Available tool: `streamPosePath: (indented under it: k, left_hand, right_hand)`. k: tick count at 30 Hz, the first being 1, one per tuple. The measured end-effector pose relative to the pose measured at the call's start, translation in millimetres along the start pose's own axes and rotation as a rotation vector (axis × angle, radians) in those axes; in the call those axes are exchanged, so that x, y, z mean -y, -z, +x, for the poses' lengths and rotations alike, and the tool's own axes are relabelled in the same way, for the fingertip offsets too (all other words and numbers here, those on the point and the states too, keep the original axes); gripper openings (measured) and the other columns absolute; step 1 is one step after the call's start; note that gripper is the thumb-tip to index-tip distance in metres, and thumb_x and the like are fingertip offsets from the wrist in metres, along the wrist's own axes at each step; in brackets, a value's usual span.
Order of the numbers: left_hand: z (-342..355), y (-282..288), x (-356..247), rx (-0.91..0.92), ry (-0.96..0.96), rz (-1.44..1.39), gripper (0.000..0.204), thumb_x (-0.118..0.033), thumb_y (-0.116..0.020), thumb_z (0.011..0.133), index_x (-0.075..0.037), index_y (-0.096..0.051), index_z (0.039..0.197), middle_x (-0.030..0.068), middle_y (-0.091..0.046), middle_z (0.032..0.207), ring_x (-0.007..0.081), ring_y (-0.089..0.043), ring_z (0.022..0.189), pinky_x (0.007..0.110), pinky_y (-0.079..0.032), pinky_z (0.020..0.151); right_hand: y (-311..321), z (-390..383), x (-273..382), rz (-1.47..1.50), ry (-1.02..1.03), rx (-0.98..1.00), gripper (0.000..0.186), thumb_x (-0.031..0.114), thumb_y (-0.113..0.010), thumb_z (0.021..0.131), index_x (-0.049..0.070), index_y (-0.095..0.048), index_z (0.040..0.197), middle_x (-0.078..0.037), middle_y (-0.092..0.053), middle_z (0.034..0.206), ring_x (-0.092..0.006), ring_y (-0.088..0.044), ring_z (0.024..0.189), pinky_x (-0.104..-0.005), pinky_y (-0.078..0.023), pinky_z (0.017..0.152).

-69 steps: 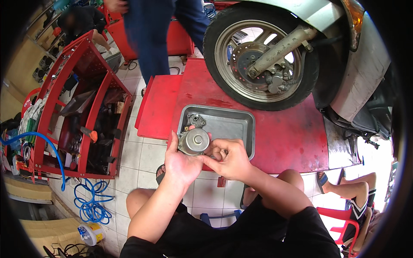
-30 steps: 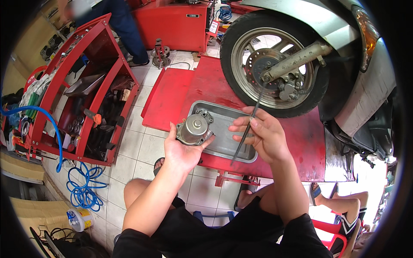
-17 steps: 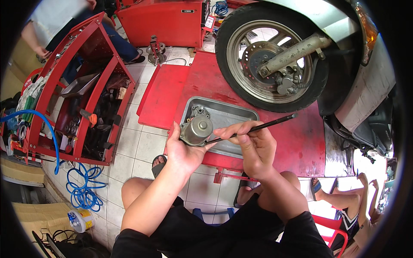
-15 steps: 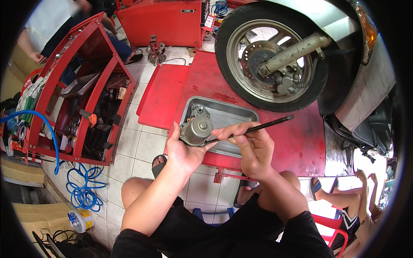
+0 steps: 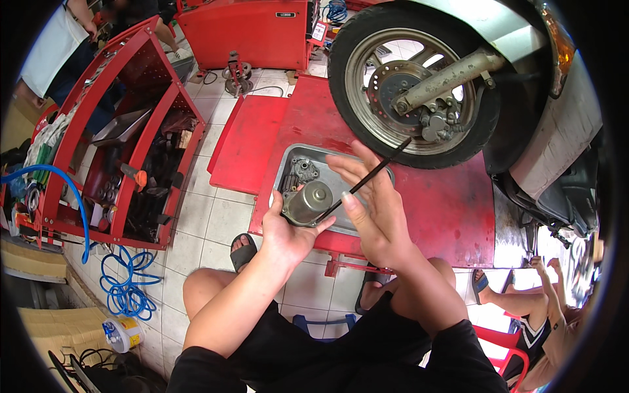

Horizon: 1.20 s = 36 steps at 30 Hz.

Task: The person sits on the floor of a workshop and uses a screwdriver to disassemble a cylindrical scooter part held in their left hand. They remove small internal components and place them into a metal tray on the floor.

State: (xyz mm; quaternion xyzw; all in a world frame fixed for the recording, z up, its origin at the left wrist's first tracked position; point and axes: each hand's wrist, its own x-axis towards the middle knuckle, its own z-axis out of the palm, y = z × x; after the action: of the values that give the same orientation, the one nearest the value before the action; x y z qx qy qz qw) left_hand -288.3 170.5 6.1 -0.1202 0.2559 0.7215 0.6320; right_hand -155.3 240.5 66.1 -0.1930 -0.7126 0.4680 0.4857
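My left hand (image 5: 286, 234) cups a round grey metal motor part (image 5: 308, 202) just above the near edge of a grey metal tray (image 5: 285, 168). My right hand (image 5: 371, 208) holds a long thin black rod (image 5: 375, 177) between thumb and fingers, the other fingers spread. The rod's lower tip touches the side of the motor part and its upper end points toward the wheel. Another small metal part (image 5: 304, 170) lies in the tray.
The tray rests on a red lift platform (image 5: 445, 209) that carries a scooter's front wheel (image 5: 413, 85). A red tool cart (image 5: 118, 150) stands at the left, with a blue hose (image 5: 124, 288) on the tiled floor. Another person stands far left and someone sits at right (image 5: 557, 321).
My right hand picked up the black rod, swung it from hanging down to pointing up-right, and brought its tip against the motor part. My fingers have now opened along it.
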Motion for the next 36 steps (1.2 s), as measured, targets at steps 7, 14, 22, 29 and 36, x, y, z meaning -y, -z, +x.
streamPosePath:
  k: [7, 14, 22, 29, 36]
  left_hand:
    - [-3, -1, -1, -0.029, -0.021, 0.006, 0.059, -0.053, -0.020, 0.106, -0.009, -0.046, 0.135, 0.0168, -0.046, 0.145, 0.0396, -0.035, 0.141, 0.067, -0.019, 0.115]
    - [-1, -2, -2, -0.024, -0.019, -0.024, 0.059, -0.053, -0.019, 0.106, -0.009, -0.044, 0.138, 0.0167, -0.043, 0.148, 0.0387, -0.033, 0.142, 0.067, -0.017, 0.117]
    - [1, 2, -2, -0.016, -0.007, -0.019, 0.060, -0.053, -0.019, 0.106, -0.010, -0.044, 0.138, 0.0161, -0.045, 0.147, 0.0386, -0.033, 0.142, 0.066, -0.015, 0.117]
    - [-2, 1, -4, -0.031, -0.010, -0.015, 0.059, -0.054, -0.020, 0.106, -0.010, -0.045, 0.136, 0.0158, -0.045, 0.146, 0.0377, -0.034, 0.141, 0.066, -0.015, 0.117]
    - [-1, 1, -2, -0.044, -0.019, -0.015, 0.058, -0.054, -0.020, 0.106, -0.011, -0.047, 0.133, 0.0157, -0.047, 0.145, 0.0375, -0.035, 0.141, 0.066, -0.017, 0.117]
  right_hand:
    - [24, -5, -5, -0.259, 0.002, 0.100, 0.023, 0.000, -0.074, 0.085, -0.007, -0.066, 0.105, -0.015, -0.073, 0.096, -0.0222, -0.075, 0.085, -0.0291, -0.059, 0.070]
    - [10, -4, 11, 0.027, 0.021, 0.083, 0.036, -0.002, -0.065, 0.090, -0.008, -0.056, 0.125, -0.016, -0.071, 0.105, -0.0289, -0.072, 0.098, -0.0361, -0.056, 0.084]
    - [25, -3, 8, -0.402, 0.160, 0.212, 0.028, -0.004, -0.060, 0.092, -0.008, -0.059, 0.120, -0.018, -0.070, 0.102, -0.0300, -0.071, 0.088, -0.0365, -0.057, 0.079]
    - [30, -14, -3, -0.292, 0.185, 0.272, 0.037, -0.005, -0.060, 0.092, -0.007, -0.052, 0.128, -0.021, -0.070, 0.105, -0.0298, -0.072, 0.097, -0.0354, -0.058, 0.083]
    - [11, -7, 6, -0.036, 0.090, 0.096, 0.036, -0.004, -0.063, 0.091, -0.008, -0.052, 0.125, -0.016, -0.074, 0.095, -0.0243, -0.074, 0.093, -0.0321, -0.059, 0.083]
